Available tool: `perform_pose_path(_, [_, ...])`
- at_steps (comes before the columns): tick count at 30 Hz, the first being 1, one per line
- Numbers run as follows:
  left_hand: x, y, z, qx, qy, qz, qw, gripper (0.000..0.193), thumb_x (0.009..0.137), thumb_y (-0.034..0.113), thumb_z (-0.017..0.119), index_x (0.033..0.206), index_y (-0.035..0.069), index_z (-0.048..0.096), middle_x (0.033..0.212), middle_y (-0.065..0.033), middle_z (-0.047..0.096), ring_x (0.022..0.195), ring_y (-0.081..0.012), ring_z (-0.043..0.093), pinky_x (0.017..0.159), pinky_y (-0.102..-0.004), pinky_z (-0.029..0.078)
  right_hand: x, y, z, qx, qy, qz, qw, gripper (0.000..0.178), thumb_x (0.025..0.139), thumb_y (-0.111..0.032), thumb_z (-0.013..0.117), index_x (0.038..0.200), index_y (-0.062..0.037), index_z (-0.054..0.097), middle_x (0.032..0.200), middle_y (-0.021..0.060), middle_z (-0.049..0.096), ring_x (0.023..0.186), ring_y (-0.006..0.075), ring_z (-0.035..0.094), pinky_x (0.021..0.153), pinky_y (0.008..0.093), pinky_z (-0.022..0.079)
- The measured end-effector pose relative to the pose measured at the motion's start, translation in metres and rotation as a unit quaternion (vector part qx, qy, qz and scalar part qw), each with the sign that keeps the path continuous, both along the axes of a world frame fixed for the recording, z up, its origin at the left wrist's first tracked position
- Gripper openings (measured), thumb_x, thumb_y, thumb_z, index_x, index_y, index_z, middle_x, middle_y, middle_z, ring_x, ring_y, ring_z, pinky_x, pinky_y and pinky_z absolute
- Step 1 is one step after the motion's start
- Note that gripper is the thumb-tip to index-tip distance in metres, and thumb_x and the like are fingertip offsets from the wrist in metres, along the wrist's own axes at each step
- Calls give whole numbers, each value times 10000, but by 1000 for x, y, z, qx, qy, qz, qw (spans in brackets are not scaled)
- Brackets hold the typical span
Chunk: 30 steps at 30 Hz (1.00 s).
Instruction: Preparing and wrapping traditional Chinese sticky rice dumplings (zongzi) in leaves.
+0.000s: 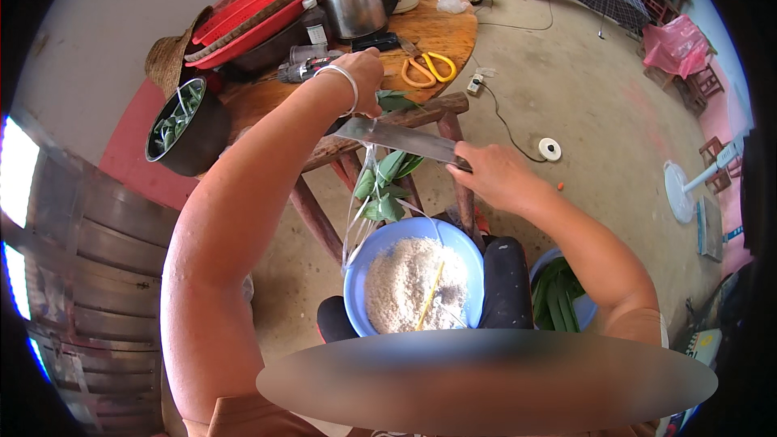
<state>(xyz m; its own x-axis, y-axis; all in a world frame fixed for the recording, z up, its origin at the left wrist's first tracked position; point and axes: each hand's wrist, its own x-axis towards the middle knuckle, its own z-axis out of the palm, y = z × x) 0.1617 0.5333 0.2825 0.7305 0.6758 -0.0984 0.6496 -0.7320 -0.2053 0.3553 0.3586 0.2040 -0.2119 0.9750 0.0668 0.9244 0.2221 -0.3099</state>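
My right hand grips the handle of a knife with a broad metal blade, pointing left across the table's front edge. Just above the blade's far end is my left hand, its fingers curled; whatever they hold is hidden. Green leaves lie close beside that hand on the wood. Below the blade, leaf-wrapped bundles hang on pale strings from the table edge. Under them, a blue basin of whitish rice rests between my knees, with a thin yellow stick in it.
The wooden table carries yellow-handled scissors, a kettle, a drill-like tool and red baskets. A dark pot of leaves stands left. Another blue basin holds long leaves. A cable crosses the floor.
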Motion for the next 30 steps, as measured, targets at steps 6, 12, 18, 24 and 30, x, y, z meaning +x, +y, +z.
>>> perform_pose_path(6, [1, 2, 1, -3, 8, 7, 1000, 438, 590, 359, 876, 872, 58, 726, 1076, -145, 561, 1049, -343, 576, 875, -416, 495, -8, 3, 18, -34, 14, -6, 999, 334, 937, -376, 523, 963, -50, 587, 814, 210, 665, 818, 395, 650, 728, 510, 496])
perform_pose_path(12, [1, 2, -3, -13, -5, 28, 1000, 462, 583, 372, 879, 871, 47, 723, 1085, -148, 562, 1054, -342, 581, 876, -414, 497, -1, -9, 16, -83, 20, -34, 996, 360, 941, -381, 513, 985, -33, 596, 870, 222, 666, 858, 407, 643, 759, 509, 494])
perform_pose_path(18, [4, 0, -1, 5, 28, 27, 999, 470, 603, 392, 864, 915, 69, 728, 1106, -142, 560, 1042, -340, 593, 887, -416, 500, -15, 1, 25, -86, 10, -33, 996, 357, 943, -375, 513, 990, -33, 603, 893, 219, 669, 879, 405, 642, 777, 502, 496])
perform_pose_path(24, [9, 0, 0, 7, 21, 21, 1000, 470, 582, 363, 879, 922, 73, 732, 1121, -136, 557, 1049, -336, 596, 889, -412, 504, -10, 0, 32, -83, 38, -32, 995, 380, 938, -385, 521, 975, -20, 619, 916, 212, 674, 897, 401, 643, 803, 497, 493])
perform_pose_path(30, [-1, 16, -3, 67, 3, 30, 997, 481, 597, 433, 830, 896, 65, 749, 1005, -162, 628, 991, -344, 615, 869, -401, 512, -7, 8, 31, -110, 26, -13, 993, 388, 935, -388, 529, 1015, -24, 634, 940, 217, 673, 910, 396, 645, 813, 494, 491])
